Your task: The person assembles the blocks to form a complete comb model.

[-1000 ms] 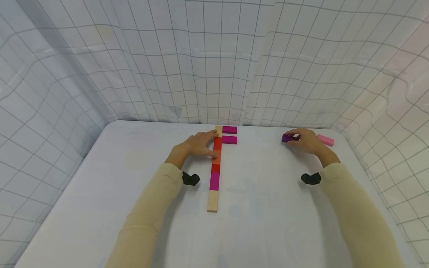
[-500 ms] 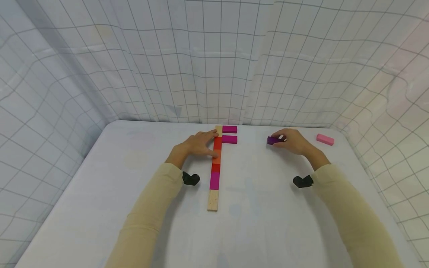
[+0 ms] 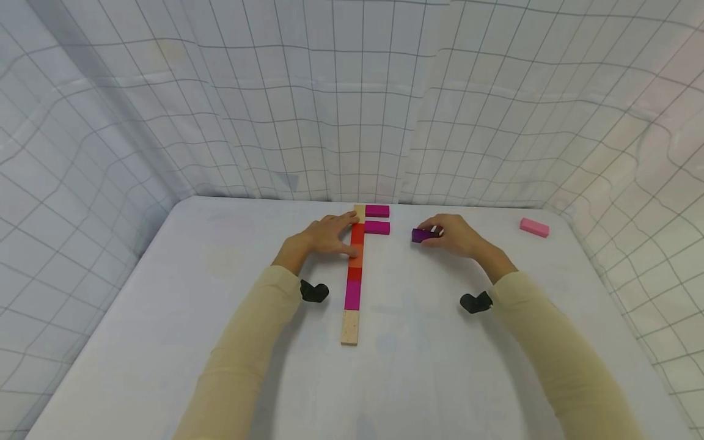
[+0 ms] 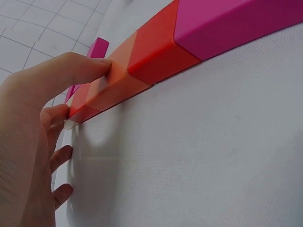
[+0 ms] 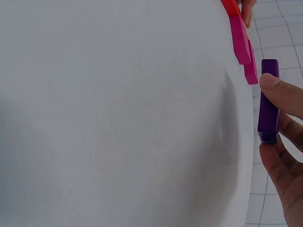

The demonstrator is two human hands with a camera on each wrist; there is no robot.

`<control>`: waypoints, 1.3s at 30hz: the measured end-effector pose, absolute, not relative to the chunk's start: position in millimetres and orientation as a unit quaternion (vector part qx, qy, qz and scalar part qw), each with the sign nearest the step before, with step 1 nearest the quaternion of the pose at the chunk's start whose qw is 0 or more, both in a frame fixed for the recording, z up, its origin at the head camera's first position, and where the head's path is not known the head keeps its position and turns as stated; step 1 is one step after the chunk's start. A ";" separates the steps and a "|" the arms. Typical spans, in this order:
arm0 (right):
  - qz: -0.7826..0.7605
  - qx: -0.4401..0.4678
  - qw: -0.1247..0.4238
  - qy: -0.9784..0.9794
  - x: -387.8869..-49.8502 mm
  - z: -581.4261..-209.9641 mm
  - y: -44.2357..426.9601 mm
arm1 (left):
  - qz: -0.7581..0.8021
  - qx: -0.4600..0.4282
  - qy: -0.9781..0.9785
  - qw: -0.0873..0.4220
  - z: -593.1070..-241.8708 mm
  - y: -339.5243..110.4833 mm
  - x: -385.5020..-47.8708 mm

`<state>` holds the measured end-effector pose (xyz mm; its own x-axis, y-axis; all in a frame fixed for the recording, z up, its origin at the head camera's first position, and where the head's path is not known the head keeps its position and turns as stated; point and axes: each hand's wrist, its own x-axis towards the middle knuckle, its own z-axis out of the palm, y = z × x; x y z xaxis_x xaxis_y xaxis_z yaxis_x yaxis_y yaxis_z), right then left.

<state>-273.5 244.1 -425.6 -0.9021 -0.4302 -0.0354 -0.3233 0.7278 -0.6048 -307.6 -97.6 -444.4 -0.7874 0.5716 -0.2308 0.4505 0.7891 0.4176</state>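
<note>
My right hand (image 3: 453,237) pinches a dark purple block (image 3: 422,236) above the table, to the right of the row. In the right wrist view the purple block (image 5: 269,104) lies between thumb and fingers. My left hand (image 3: 324,236) rests spread on a straight row of blocks. Its thumb touches the orange block (image 4: 118,66), and its index finger reaches the far end by the red block (image 4: 85,101). Toward me the row continues with another red block (image 3: 354,274), a magenta block (image 3: 352,296) and a plain wooden block (image 3: 349,327). Two magenta blocks (image 3: 377,228) jut out rightward from the row's far end.
A pink block (image 3: 534,228) lies alone near the table's far right corner. The white table (image 3: 429,366) meets a hanging cloth with a grid pattern (image 3: 374,122) at the back and sides. A black wrist mount (image 3: 476,302) sticks out from each cuff.
My right hand has carried the purple block leftward, away from the pink block and closer to the two magenta blocks. The left hand has stayed on the row.
</note>
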 end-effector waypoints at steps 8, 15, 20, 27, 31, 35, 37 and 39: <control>-0.310 -0.215 0.085 0.922 -271.8 -428.7 217.6 | 0.175 0.273 0.930 0.174 -445.2 -96.7 -307.6; -0.314 -0.223 0.090 0.919 -271.5 -435.3 194.4 | 0.173 0.267 0.931 0.175 -444.8 -96.3 -306.5; -0.309 -0.237 0.091 0.916 -271.0 -443.5 180.3 | 0.172 0.266 0.932 0.177 -445.2 -96.4 -307.0; -0.310 -0.243 0.106 0.913 -270.3 -447.5 163.2 | 0.172 0.267 0.932 0.174 -446.3 -96.3 -307.7; -0.306 -0.245 0.107 0.914 -271.9 -448.7 155.2 | 0.172 0.267 0.933 0.172 -446.2 -96.8 -307.9; -0.288 -0.247 0.100 0.920 -273.9 -450.9 148.8 | 0.172 0.270 0.932 0.169 -447.2 -97.2 -308.6; -0.275 -0.250 0.092 0.924 -274.9 -452.1 146.3 | 0.173 0.271 0.931 0.170 -447.6 -97.2 -308.9; -0.264 -0.252 0.083 0.927 -275.6 -452.8 144.5 | 0.175 0.271 0.931 0.172 -447.8 -97.2 -309.1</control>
